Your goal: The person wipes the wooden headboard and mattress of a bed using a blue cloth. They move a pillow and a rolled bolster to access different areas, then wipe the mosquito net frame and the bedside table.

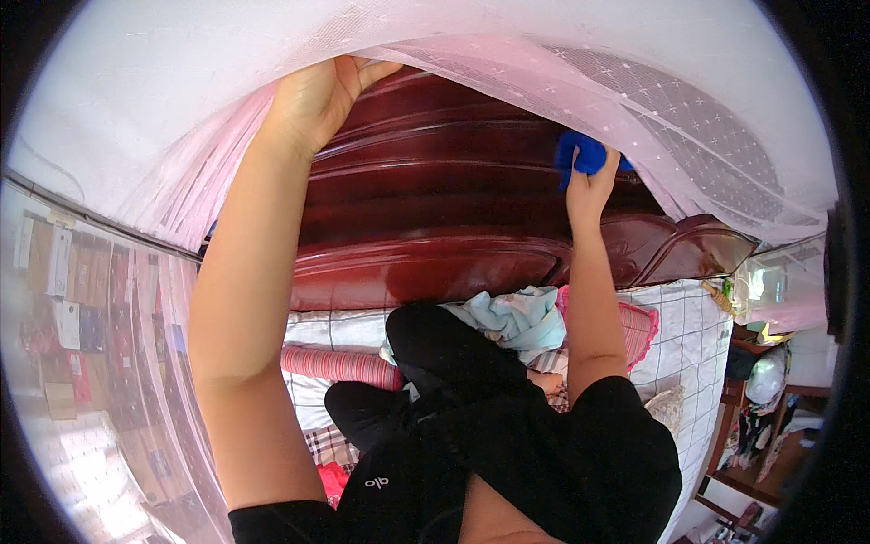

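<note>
My left hand (pixel 323 102) is raised at the upper left and grips the lower edge of a pink mosquito net (pixel 469 61); some of its fingers are hidden by the mesh. Below the net's edge, a dark red, glossy wooden headboard (pixel 435 194) with curved mouldings shows. My right hand (pixel 595 173) holds a bunched blue cloth (pixel 581 153) close to the headboard's right part, just under the hanging net. Whether the cloth touches the wood, I cannot tell.
I sit or kneel on a bed with a white checked sheet (pixel 693 326). About my legs lie a light blue cloth (pixel 520 319), a red striped bolster (pixel 340 367) and a pink-edged pillow (pixel 639 333). Shelves with belongings (pixel 768 435) stand right; boxes (pixel 88 272) show through netting left.
</note>
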The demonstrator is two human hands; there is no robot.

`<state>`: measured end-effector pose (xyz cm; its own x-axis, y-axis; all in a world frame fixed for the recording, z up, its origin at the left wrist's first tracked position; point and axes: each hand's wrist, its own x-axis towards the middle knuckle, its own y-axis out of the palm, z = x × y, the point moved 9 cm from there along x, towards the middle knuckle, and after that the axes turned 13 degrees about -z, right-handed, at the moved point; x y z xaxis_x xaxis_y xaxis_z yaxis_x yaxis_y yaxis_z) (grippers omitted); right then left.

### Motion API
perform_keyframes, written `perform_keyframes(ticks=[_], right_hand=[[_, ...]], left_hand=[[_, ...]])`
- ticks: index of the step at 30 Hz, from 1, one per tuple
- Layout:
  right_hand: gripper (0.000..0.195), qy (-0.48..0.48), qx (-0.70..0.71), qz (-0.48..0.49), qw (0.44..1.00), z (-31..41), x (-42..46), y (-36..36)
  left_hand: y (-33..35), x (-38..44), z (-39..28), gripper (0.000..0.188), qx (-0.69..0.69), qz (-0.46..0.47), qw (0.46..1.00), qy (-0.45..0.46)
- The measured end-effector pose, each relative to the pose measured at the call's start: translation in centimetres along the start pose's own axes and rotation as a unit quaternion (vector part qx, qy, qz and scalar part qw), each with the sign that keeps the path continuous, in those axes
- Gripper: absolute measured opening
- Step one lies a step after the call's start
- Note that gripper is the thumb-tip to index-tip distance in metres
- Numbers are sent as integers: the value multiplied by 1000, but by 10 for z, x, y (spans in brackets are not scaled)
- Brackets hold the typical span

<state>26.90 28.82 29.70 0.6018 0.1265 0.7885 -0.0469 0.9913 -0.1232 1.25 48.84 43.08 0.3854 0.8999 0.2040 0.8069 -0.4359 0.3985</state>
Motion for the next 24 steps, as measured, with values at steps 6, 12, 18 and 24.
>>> perform_keyframes(ticks=[6,12,18,24], right_hand=[[66,-16,-71,8,997,11,-42,44],[54,-42,26,165,985,107,-137,127],[31,-199,124,306,923,170,-212,196],[24,-281,15,377,882,114,-186,178]], left_hand=[[-1,0,6,42,5,15,1000,7],[-11,-3,11,40,8,2,1000,-18],[-17,-1,22,37,15,-30,999,-39],[-23,-6,21,36,26,-40,998,-46]])
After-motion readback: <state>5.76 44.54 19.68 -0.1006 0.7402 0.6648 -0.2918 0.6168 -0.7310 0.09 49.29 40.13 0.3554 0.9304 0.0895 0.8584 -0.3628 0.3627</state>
